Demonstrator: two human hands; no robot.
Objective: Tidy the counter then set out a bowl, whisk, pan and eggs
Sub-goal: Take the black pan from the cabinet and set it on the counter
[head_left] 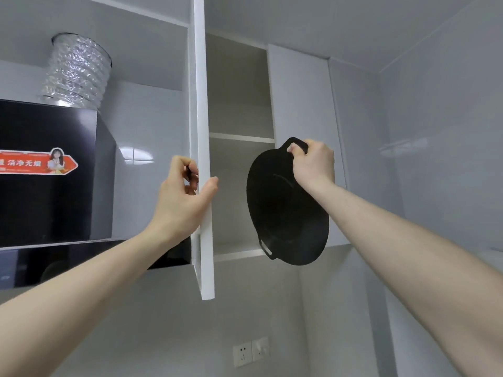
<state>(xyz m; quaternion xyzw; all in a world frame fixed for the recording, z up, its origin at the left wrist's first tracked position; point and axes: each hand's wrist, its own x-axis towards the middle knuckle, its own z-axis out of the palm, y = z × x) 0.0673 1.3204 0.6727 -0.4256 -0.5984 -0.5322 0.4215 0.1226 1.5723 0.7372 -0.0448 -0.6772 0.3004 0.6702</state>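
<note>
Left hand (181, 195) pinched the free edge of the one open door (202, 148), while right hand (313, 163) gripped a handle of the single pan (283, 210), hung tilted before two bare shelves (241, 137), beside the hood (49, 172).

White wall cabinet (239, 85) with its door (202, 148) swung open, edge-on, showing bare shelves. At the left, a glossy black range hood (49, 191) bearing a red sticker (38, 162), a silver foil duct (77, 69) rising from its top. Two white wall sockets (251, 351) sit low on the grey tiled wall
</note>
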